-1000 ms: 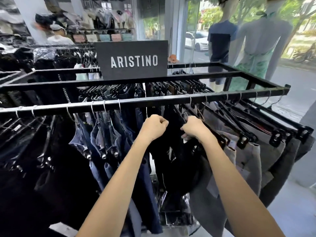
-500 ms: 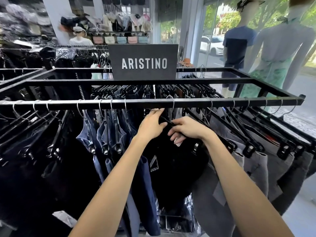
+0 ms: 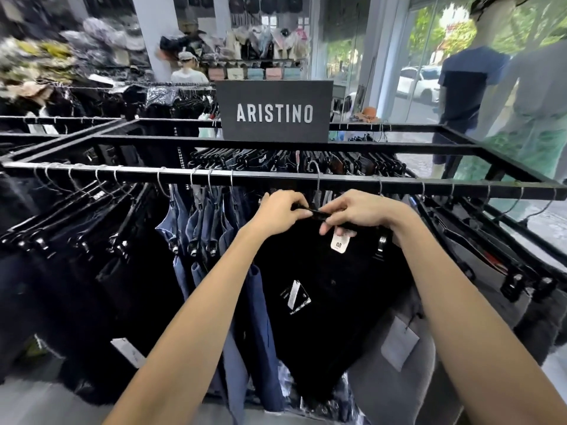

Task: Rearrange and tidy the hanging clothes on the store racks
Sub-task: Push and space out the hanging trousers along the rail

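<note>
Head view shows our left hand and right hand pinching the black hanger at twelve o'clock under the rail; we should level the black trousers before spacing them evenly.

Daylight enters through shop window at upper right; exterior overexposed, slightly washed out. Interior evenly lit, moderate brightness. Black trousers render as near-featureless dark mass, little fabric detail. Pale highlight along top of front rail. Motion blur strong at upper left over shelved goods; brand sign sharp. Wide-angle distortion bows rails, stretches forearms toward lower edge.
</note>
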Demonstrator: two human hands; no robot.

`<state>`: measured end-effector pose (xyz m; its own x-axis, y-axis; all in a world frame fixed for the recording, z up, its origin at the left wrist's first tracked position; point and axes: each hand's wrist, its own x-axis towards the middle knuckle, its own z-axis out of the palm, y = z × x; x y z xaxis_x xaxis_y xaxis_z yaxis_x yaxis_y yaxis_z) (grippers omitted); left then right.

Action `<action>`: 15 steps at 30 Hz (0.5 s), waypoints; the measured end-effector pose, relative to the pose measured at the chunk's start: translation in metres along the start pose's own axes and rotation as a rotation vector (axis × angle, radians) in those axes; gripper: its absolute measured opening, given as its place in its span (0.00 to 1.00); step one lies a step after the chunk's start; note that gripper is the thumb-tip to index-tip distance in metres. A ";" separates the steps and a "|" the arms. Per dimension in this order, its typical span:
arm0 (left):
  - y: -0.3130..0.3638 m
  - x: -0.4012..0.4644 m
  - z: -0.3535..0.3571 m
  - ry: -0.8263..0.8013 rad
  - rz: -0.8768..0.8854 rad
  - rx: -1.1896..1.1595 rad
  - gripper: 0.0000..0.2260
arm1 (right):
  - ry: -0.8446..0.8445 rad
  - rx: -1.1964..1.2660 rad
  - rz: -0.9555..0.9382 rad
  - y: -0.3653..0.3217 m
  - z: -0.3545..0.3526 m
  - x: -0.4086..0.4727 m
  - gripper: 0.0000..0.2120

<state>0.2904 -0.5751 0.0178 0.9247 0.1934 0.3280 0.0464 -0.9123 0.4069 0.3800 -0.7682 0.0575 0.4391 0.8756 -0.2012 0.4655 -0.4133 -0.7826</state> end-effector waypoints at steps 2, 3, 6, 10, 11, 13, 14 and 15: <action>0.004 -0.012 0.007 -0.057 0.001 0.047 0.07 | -0.088 -0.054 0.050 0.003 0.003 -0.006 0.10; 0.006 -0.020 0.012 -0.097 -0.006 0.051 0.07 | -0.142 -0.096 0.090 0.006 0.006 -0.009 0.09; 0.010 -0.045 0.031 -0.228 -0.037 -0.016 0.07 | -0.260 -0.109 0.198 0.019 0.019 -0.010 0.03; 0.013 -0.068 0.043 -0.287 -0.070 -0.162 0.08 | -0.281 -0.111 0.285 0.022 0.032 -0.010 0.05; 0.013 -0.071 0.043 -0.263 -0.085 -0.183 0.08 | -0.266 -0.116 0.282 0.020 0.033 -0.010 0.06; 0.013 -0.073 0.040 -0.207 -0.118 -0.205 0.07 | -0.224 -0.117 0.268 0.015 0.035 -0.010 0.08; 0.013 -0.073 0.038 -0.183 -0.131 -0.212 0.07 | -0.208 -0.119 0.261 0.011 0.036 -0.011 0.09; 0.012 -0.073 0.037 -0.164 -0.139 -0.221 0.06 | -0.199 -0.124 0.253 0.008 0.037 -0.011 0.09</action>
<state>0.2369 -0.6137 -0.0326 0.9648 0.2333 0.1217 0.1099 -0.7774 0.6193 0.3503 -0.7723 0.0317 0.3999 0.7679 -0.5004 0.4560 -0.6403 -0.6181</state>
